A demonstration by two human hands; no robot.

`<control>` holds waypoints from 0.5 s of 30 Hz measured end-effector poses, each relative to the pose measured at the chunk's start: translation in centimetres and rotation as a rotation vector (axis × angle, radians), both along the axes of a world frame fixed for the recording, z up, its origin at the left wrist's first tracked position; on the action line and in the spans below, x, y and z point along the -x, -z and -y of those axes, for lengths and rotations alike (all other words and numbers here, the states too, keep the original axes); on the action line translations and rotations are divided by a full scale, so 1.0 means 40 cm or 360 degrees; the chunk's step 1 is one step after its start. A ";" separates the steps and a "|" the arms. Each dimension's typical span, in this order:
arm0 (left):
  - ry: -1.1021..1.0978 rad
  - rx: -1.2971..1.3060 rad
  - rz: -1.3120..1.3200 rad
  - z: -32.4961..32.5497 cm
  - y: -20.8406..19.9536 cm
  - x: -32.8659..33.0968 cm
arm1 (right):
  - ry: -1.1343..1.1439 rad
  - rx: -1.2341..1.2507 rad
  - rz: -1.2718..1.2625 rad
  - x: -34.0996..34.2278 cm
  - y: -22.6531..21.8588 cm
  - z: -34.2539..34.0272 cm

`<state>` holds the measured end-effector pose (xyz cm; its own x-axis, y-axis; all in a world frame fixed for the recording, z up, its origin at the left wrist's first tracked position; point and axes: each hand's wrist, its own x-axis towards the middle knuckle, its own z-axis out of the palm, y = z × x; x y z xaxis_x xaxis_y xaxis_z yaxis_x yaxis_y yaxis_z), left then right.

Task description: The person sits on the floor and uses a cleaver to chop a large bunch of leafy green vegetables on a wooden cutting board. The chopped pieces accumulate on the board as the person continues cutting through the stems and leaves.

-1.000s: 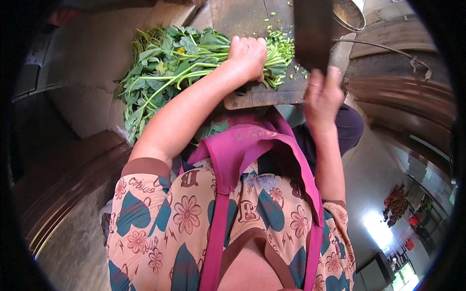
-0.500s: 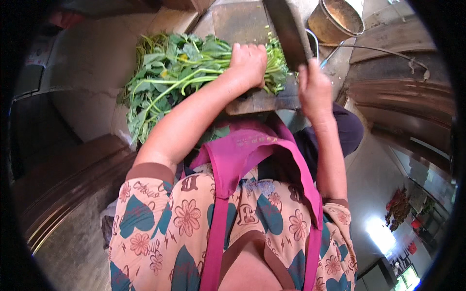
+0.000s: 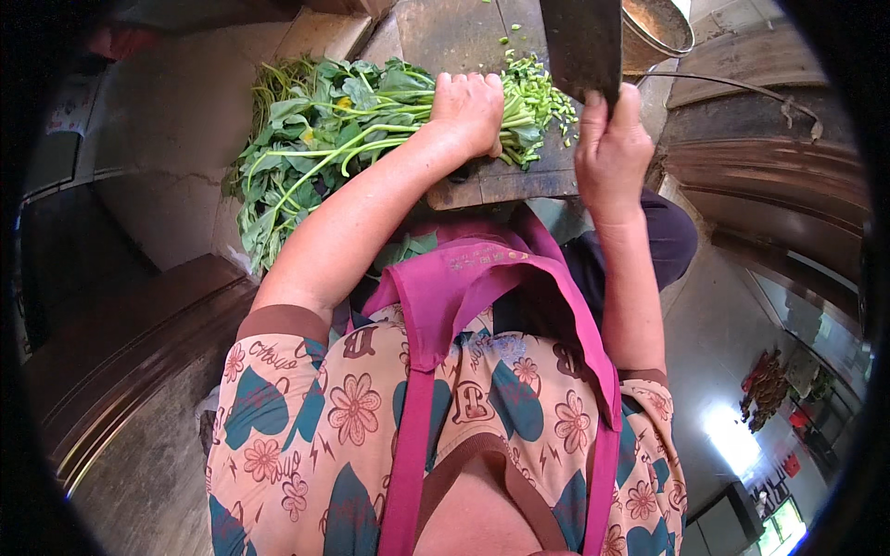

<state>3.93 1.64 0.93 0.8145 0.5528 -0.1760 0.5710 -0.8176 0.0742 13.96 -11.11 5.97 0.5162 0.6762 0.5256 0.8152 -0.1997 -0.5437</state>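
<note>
The left hand (image 3: 471,109) presses down on a bundle of leafy green stalks (image 3: 352,130), the fingers curled over the stems and holding them firmly on a wooden cutting board (image 3: 505,181). The right hand (image 3: 612,148) is closed around the handle of a cleaver (image 3: 582,42) — its broad dark blade stands lifted above the cut ends of the stalks. Small chopped green pieces (image 3: 542,93) lie on the board between the two hands, just beside the blade. The leaves of the bundle hang over the left edge of the board. A round metal bowl (image 3: 660,28) sits behind the cleaver.
</note>
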 end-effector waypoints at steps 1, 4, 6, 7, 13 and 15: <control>0.0000 0.0007 -0.0004 0.001 0.004 0.003 | -0.0061 0.0102 0.0018 -0.002 0.040 -0.005; -0.0020 0.0003 0.0048 -0.001 0.016 0.001 | -0.0217 0.0744 0.0055 -0.038 0.172 -0.036; -0.0045 0.0030 0.0023 0.001 0.016 0.007 | -0.0252 0.0763 0.0150 -0.049 0.101 -0.042; -0.0018 0.0020 0.0034 -0.005 0.013 0.011 | -0.0210 0.0637 0.0142 -0.044 0.073 -0.040; 0.0012 0.0005 0.0072 -0.004 0.010 0.004 | -0.0125 0.0660 0.0025 -0.008 0.123 -0.042; -0.0019 0.0019 0.0046 -0.002 0.014 0.013 | -0.0266 0.0941 0.0060 -0.022 0.136 -0.060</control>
<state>3.43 1.72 0.38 0.8126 0.5606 -0.1594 0.5783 -0.8097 0.1004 14.84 -8.73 0.54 0.3666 0.9289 0.0530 0.8780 -0.3266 -0.3500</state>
